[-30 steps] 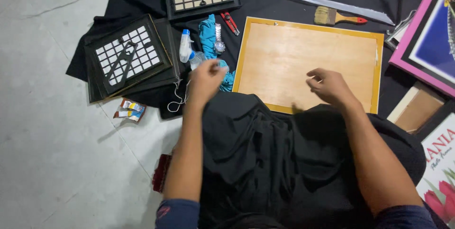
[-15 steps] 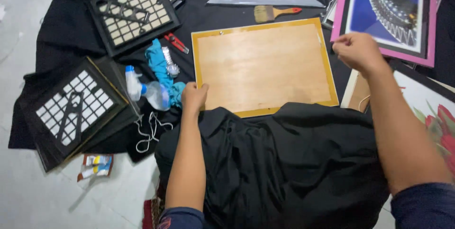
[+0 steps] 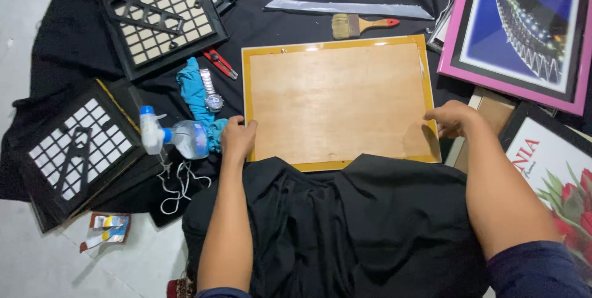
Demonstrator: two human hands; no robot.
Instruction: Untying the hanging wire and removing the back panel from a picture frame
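A yellow-edged picture frame (image 3: 338, 102) lies face down on black cloth, its plywood back up. My left hand (image 3: 237, 138) grips its left edge near the lower corner. My right hand (image 3: 453, 118) holds its right edge near the lower right corner. Black fabric (image 3: 345, 230) over my lap covers the frame's near edge.
Left of the frame lie a spray bottle (image 3: 176, 136), a blue cloth (image 3: 194, 91), a wristwatch (image 3: 211, 93), a red-handled tool (image 3: 220, 64) and white string (image 3: 179, 182). Two black grid frames (image 3: 163, 20) (image 3: 77, 148) sit further left. A paintbrush (image 3: 361, 25) and metal strip (image 3: 348, 8) lie beyond. Framed pictures (image 3: 524, 27) stack at right.
My right hand came down from the pink-framed picture to the yellow frame's right edge. My left hand stays at the left edge. The camera view has shifted.
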